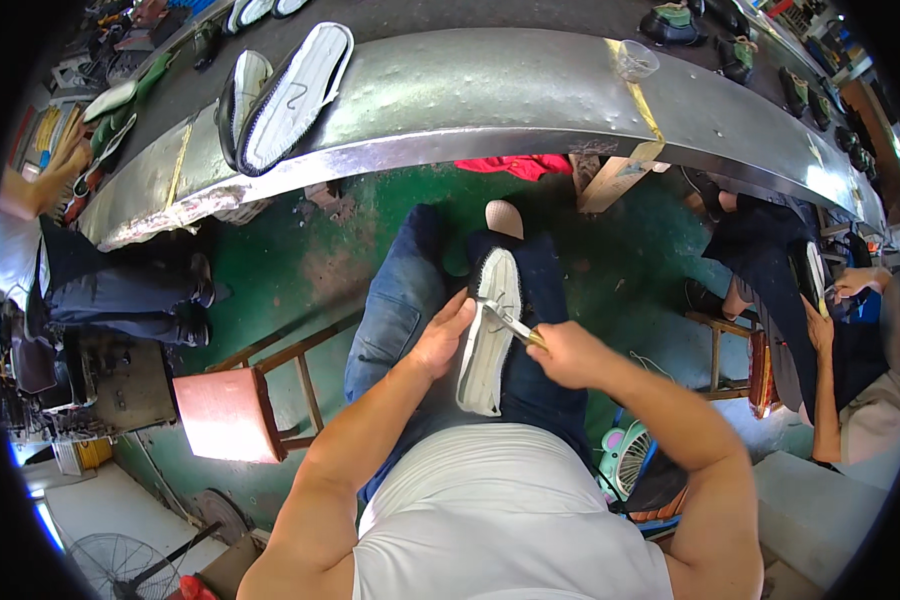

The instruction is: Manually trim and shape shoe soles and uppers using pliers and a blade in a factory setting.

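A shoe [490, 365] lies sole up along my thighs, its pale underside facing me and a loose white strip along its left edge. My left hand [444, 334] grips it from the left side, thumb and fingers closed at the edge near the toe. In my right hand [568, 354] is a slim metal tool with a yellowish handle [537, 340]. The metal end of that tool reaches across the upper sole, close to my left fingertips. Its exact kind is too small to tell. My right fingers wrap the handle and hide most of it.
Ahead runs a metal-edged bench [490, 85] bearing a pair of upturned shoes [295, 100] and a clear plastic cup [637, 62]. A padded stool [227, 415] stands left, a small green fan [627, 460] right. Co-workers sit or stand at both sides; the right one [820, 330] handles a shoe.
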Demonstrator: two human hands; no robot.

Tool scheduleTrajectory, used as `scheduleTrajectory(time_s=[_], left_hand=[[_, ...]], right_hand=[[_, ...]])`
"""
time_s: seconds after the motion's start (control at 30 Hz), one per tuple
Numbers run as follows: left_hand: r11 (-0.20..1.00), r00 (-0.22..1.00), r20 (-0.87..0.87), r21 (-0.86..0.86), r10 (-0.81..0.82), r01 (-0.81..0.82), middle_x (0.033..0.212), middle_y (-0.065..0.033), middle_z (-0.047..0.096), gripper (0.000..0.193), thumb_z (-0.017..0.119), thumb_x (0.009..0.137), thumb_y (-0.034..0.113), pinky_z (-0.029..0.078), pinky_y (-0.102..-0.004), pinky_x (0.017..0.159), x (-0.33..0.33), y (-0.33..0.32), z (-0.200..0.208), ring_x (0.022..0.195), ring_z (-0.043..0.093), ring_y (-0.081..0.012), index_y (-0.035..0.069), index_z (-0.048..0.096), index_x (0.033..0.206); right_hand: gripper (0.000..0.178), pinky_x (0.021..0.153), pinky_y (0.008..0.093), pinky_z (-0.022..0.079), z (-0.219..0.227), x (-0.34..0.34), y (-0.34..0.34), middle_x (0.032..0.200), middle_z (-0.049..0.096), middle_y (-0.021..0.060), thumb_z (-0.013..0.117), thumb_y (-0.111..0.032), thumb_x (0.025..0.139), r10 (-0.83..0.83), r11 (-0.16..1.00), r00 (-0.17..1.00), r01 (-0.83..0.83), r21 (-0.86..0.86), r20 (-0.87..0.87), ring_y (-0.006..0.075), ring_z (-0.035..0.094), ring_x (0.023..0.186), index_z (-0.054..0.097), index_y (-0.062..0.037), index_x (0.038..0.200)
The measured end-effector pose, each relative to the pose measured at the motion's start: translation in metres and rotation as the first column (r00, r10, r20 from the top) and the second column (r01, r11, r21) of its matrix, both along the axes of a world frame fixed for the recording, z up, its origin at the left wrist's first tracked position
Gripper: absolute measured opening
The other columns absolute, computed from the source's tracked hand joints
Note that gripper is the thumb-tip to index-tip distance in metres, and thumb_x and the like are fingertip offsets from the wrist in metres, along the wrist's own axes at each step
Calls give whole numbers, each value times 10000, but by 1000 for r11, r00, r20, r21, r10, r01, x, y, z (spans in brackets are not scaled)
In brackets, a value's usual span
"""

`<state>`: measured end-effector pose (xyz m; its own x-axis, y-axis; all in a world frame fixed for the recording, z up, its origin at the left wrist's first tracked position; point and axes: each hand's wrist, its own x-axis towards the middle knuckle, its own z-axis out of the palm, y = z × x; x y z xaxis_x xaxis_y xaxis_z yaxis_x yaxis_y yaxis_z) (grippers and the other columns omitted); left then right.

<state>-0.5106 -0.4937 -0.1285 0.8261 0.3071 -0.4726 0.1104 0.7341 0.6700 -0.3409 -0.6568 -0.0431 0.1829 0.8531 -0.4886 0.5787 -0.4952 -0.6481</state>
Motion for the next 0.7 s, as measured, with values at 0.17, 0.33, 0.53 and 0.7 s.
scheduleTrajectory(time_s=[0.17, 0.33, 0.53, 0.7], left_hand=[[983, 995, -98, 178, -26, 43, 1468, -109, 499, 846, 731, 925, 390, 355, -343, 1131, 11, 8, 4, 1336, 464, -204, 43, 294, 1561], [987, 992, -128, 155, -17, 36, 1419, -112, 552, 802, 731, 929, 337, 405, -339, 1090, 19, -3, 7, 1273, 529, -201, 35, 324, 1550], [988, 972, -232, 133, -51, 83, 1317, -128, 620, 720, 738, 903, 281, 463, -346, 1027, 33, -6, 18, 1170, 603, -214, 16, 418, 1490], [960, 930, -351, 203, -112, 193, 1255, -159, 648, 700, 738, 882, 272, 497, -348, 972, 43, -2, 22, 1100, 641, -227, -8, 448, 1454]], right_hand=[[241, 688, 470, 540, -21, -22, -18, 855, 683, 222, 629, -228, 949, -134, 983, 990, 139, 118, -52, 399, 673, 763, 619, 12, 970], [244, 507, 292, 517, -30, -36, -23, 810, 651, 85, 609, -246, 992, -528, 843, 587, 449, -295, -614, 160, 634, 678, 622, -3, 967], [233, 460, 221, 503, -65, -22, -55, 942, 650, 86, 598, -201, 1010, -514, 761, -150, 374, -530, -845, 164, 670, 778, 575, -15, 1148], [413, 628, 300, 636, -51, 27, -60, 1138, 677, 183, 627, -212, 987, -434, 892, 119, 195, -408, -893, 266, 712, 1007, 529, 54, 1287]])
